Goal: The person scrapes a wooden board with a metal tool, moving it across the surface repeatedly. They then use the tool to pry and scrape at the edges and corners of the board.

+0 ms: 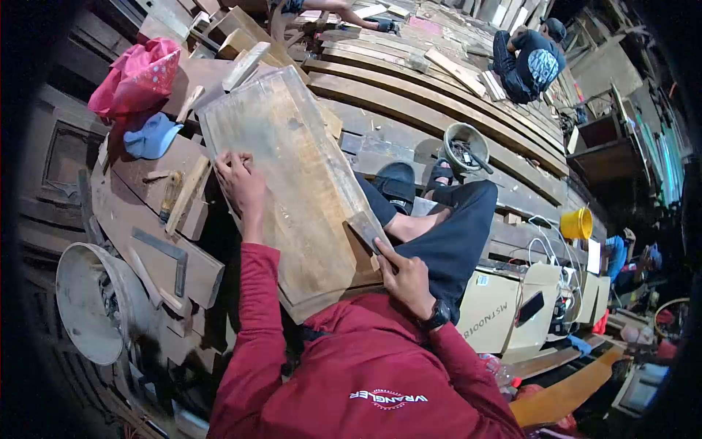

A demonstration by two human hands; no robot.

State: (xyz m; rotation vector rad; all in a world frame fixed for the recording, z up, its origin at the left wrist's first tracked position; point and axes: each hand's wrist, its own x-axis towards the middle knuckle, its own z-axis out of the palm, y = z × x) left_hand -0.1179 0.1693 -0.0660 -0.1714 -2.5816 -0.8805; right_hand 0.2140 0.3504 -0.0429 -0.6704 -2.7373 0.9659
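A wide wooden panel (285, 183), with a greyish frame along its edges, lies slanted across my lap. My left hand (243, 184) rests at its left edge, fingers bent and pressed against the wood. On the opposite side, my right hand (407, 284) grips the near end of a short, dark, flat wooden strip (368, 232) at the panel's right edge. The index finger stretches along that strip, and the other fingers are curled and partly hidden. A dark brown patch shows on the panel beside the strip.
At left are a metal try square (162, 257), a chisel-like tool (170, 196), wood offcuts and a whitish bucket (91, 307). A second bucket (466, 146) with small items stands beyond my feet. Cardboard (488, 307) and cables lie right. Another person (530, 62) crouches on the slatted floor.
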